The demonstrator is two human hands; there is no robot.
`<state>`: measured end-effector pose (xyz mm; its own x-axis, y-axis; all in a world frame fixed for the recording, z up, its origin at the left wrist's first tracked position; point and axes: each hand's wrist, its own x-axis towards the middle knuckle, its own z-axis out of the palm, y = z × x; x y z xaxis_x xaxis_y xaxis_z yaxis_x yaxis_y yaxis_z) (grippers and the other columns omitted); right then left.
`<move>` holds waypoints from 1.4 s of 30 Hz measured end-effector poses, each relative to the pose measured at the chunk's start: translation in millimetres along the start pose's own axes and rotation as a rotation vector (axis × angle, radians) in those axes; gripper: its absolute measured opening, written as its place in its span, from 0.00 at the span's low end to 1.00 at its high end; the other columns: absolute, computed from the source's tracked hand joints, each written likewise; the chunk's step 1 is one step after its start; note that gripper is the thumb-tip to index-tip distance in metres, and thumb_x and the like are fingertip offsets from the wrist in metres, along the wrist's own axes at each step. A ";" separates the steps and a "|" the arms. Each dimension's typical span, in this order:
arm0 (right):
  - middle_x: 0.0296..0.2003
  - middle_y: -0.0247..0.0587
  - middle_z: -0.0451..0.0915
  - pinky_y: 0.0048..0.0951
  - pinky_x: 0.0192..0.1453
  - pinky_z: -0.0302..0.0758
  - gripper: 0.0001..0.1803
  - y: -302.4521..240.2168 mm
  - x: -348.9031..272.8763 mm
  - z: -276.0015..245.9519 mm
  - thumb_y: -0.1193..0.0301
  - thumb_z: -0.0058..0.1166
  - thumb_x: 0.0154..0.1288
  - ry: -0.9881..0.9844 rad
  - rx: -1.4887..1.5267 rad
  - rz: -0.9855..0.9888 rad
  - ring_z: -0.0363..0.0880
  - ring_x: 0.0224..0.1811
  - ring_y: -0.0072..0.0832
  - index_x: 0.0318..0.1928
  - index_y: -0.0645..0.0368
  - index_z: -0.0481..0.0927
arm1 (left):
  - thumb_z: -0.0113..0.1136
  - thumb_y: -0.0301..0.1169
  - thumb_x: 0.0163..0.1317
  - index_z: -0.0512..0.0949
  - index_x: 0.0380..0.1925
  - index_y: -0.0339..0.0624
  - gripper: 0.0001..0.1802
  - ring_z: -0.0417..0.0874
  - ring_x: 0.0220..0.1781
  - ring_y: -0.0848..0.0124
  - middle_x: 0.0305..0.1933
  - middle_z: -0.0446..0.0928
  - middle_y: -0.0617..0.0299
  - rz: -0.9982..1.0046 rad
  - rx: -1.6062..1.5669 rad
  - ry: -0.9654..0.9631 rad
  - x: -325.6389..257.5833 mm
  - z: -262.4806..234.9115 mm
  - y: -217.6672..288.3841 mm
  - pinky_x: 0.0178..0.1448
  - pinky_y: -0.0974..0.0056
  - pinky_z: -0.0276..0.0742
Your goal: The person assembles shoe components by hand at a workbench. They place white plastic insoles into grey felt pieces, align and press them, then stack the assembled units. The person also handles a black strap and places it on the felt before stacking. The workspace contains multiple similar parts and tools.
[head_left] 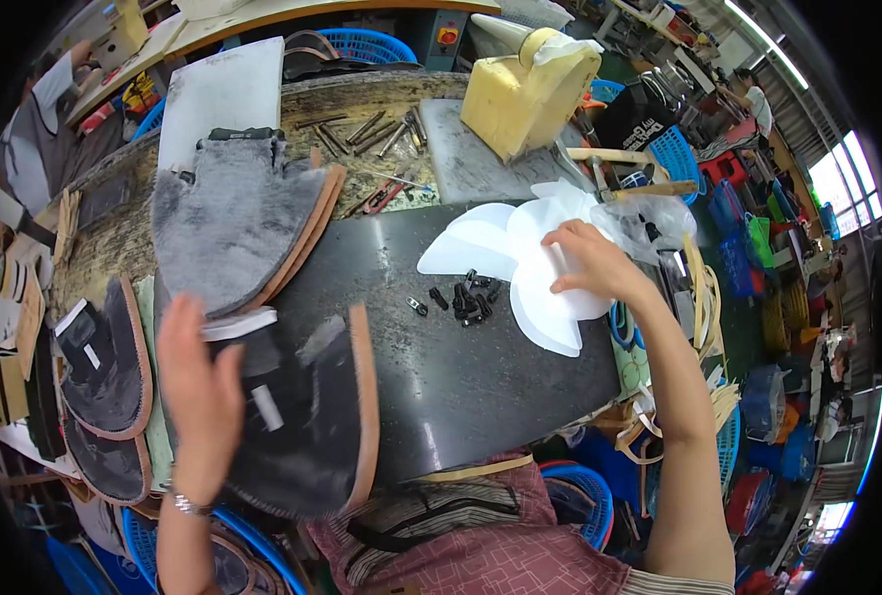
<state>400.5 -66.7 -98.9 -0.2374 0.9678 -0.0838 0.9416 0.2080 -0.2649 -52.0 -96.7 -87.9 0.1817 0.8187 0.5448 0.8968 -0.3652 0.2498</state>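
Observation:
My left hand [198,387] is over the left side of a black curved panel [307,436] with a tan edge, fingers stretched upward and thumb apart. Whether it presses on the panel is hard to tell. White strips lie on that panel. My right hand [595,266] reaches over a loose pile of white curved sheets [550,312], its bent fingers and thumb spread apart on the top ones. Left of the pile lie several small black zipper pulls [476,297] on the dark work slab [441,397]. A stack of grey fuzzy panels [233,223] with tan edges sits farther back.
Metal punches [372,134] and red-handled cutters [386,193] lie at the back. A yellowish block-shaped container [520,104] stands on a grey slab. More black panels [109,362] lie at left. Blue baskets [580,496] stand below the front edge. Other people work farther off.

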 end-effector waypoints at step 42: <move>0.33 0.42 0.81 0.22 0.38 0.75 0.13 -147.8 -63.4 14.9 0.74 0.44 0.67 0.805 1.085 0.158 0.79 0.31 0.24 0.48 0.68 0.76 | 0.59 0.22 0.46 0.78 0.23 0.37 0.02 0.79 0.22 0.67 0.20 0.76 0.55 0.450 -0.662 0.098 60.4 50.2 148.8 0.26 0.69 0.74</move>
<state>272.9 -161.0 -68.8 0.4100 0.8625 0.2965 0.1967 0.2339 -0.9522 112.6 -79.3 -58.0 0.4047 0.4988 0.7664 0.3155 -0.8628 0.3950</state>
